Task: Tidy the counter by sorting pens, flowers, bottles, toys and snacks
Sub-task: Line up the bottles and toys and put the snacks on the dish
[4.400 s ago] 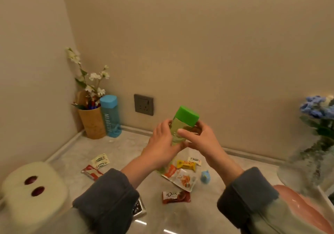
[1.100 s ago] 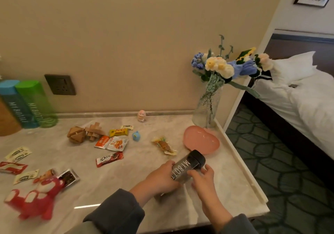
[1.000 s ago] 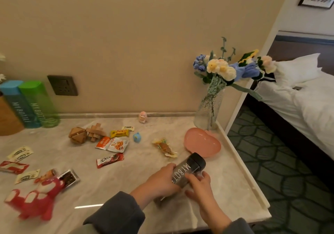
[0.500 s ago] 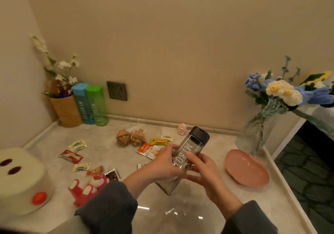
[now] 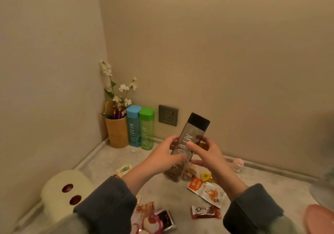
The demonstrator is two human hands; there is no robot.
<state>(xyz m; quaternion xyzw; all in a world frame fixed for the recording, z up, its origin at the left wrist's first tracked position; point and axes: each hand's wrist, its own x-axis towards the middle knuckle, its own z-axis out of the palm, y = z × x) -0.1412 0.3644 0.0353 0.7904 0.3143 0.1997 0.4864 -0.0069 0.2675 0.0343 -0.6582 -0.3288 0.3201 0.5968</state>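
Observation:
Both hands hold a clear smoky bottle with a black cap (image 5: 194,134) tilted in the air above the counter. My left hand (image 5: 165,153) grips its lower left side and my right hand (image 5: 207,152) grips its right side. In the back left corner stand a blue bottle (image 5: 134,126) and a green bottle (image 5: 146,129), side by side. Left of them a wooden cup (image 5: 117,133) holds pens and white flowers (image 5: 119,89). Snack packets (image 5: 207,192) lie scattered under my arms, among them a Dove bar (image 5: 205,212).
A cream plush toy (image 5: 63,192) sits at the left edge. A pink-red toy (image 5: 151,223) lies near the front. A small pink figure (image 5: 238,164) stands by the back wall, right. A pink dish (image 5: 319,219) shows at the bottom right. A wall socket (image 5: 168,115) is behind the bottle.
My view swung left toward the corner. Both hands raised the black-capped bottle higher and carried it leftward, nearer the blue and green bottles.

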